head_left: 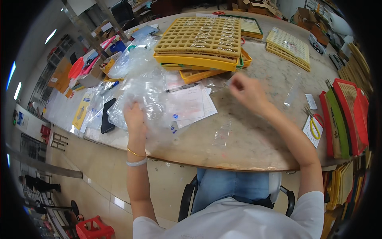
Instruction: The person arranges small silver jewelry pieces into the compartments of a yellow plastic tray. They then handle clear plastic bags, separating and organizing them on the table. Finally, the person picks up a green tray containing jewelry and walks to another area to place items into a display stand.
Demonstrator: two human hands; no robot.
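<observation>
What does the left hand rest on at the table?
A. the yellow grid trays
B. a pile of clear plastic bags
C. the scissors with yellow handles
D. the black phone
B: the left hand lies on the pile of clear plastic bags, while the yellow grid trays, the scissors and the black phone lie apart from it.

bags [139, 85]: clear glossy plastic film | table [254, 135]: smooth polished stone | trays [199, 38]: matt yellow plastic | sheets [191, 105]: paper

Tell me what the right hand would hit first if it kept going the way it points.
Probably the stack of yellow grid trays; the right hand points up-left toward it, though its height above the table is unclear.
</observation>
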